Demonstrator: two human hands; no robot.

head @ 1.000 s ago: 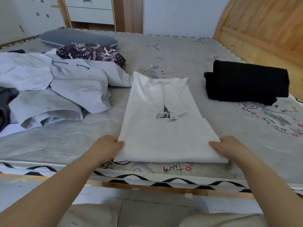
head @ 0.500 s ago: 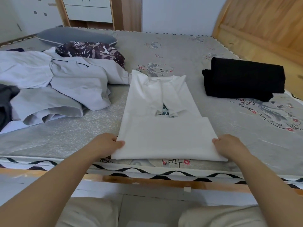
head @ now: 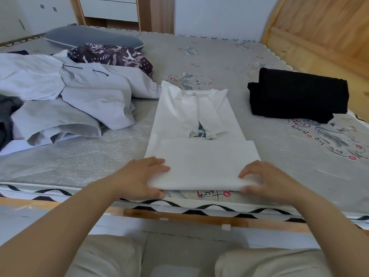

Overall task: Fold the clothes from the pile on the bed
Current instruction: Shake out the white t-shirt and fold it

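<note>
White shirt (head: 196,136) lies flat on the mattress (head: 229,62), near its front edge, about midway along it. Long axis runs straight away from me: collar at the far end, doubled hem band at the near end, sleeves folded in over the chest.

My left hand (head: 142,177) pinches the near left corner of the hem band, thumb under, fingers on top. My right hand (head: 265,181) does the same at the near right corner, fingers curled over the fold. Both hands equally near; the shirt extends directly ahead between them.

Judgement: next fold carries the near end forward toward the collar, along the long axis.

Unfolded pile (head: 65,100) sits toward the left edge, just touching the shirt's far left corner. Folded black garment (head: 299,94) lies toward the right edge, well apart.
</note>
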